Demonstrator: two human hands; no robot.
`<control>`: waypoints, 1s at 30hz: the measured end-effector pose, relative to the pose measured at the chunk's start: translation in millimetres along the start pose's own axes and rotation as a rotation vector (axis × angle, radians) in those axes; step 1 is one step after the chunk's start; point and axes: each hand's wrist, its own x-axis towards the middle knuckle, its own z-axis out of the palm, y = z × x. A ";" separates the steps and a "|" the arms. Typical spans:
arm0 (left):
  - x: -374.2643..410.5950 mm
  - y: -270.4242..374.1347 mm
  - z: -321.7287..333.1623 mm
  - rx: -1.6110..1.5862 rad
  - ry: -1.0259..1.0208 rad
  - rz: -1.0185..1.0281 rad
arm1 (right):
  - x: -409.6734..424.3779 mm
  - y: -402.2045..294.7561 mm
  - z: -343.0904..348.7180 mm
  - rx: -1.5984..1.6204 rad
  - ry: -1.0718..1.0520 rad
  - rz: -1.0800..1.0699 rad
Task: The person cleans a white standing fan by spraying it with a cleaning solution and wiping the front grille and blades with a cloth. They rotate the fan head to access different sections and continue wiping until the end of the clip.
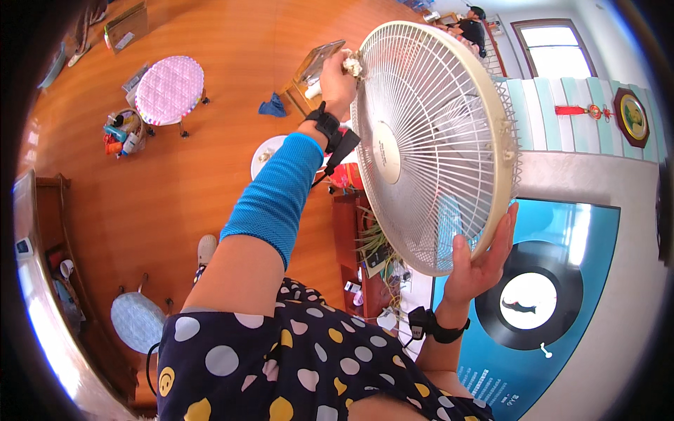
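A round electric fan grille (421,142), with white wire spokes, a cream rim and a pale hub, is tilted up in front of me. My left hand (337,79), its forearm in a blue mesh sleeve (279,189), pinches a crumpled whitish cloth (352,65) against the upper left edge of the rim. At the lower right edge, my right hand (482,263) holds the rim, with thumb and fingers spread around it. A black strap with a small device is on each wrist. Greyish shapes show through the wires; I cannot tell what they are.
A pink quilted stool (169,90), a basket of bottles (126,131) and a blue-topped stool (138,322) stand on the wooden floor (210,184). A red-brown cabinet (350,237) and a blue record poster (595,252) are near the grille. A person (470,31) sits far back.
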 end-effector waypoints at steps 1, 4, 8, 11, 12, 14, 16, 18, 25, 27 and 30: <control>-15.3 -3.0 -0.6 -0.006 -0.002 0.006 | -0.1 1.2 -0.4 0.009 0.003 0.021; -76.2 11.3 -12.8 -0.036 -0.054 0.014 | -8.1 6.3 -3.7 0.006 0.031 0.063; -167.7 70.3 -64.1 -0.223 -0.359 0.134 | -12.8 12.7 -5.7 0.074 0.065 0.094; -172.2 62.8 -73.1 -0.281 -0.377 0.072 | -12.7 9.2 -7.4 0.074 0.025 0.084; -167.6 61.9 -70.1 -0.399 -0.350 -0.085 | -11.7 7.3 -6.7 0.044 0.009 0.051; -152.2 58.5 -60.2 -0.631 -0.294 -0.401 | -12.0 8.3 -4.0 0.049 0.025 0.062; -143.6 39.0 -52.4 -0.586 -0.333 -0.358 | -7.3 8.3 -2.1 0.054 0.031 0.059; -145.7 32.0 -45.0 -0.426 -0.282 -0.222 | -6.2 10.0 -2.9 0.049 0.035 0.068; -156.8 60.8 -44.7 -0.229 -0.090 0.102 | -18.6 9.9 -10.6 -0.031 0.013 0.070; -143.2 51.3 -35.0 -0.186 -0.055 0.179 | -20.3 6.4 -12.6 -0.054 0.007 0.080; -98.1 15.7 -13.3 -0.112 -0.017 0.070 | -18.3 -0.7 -11.1 -0.112 -0.029 0.080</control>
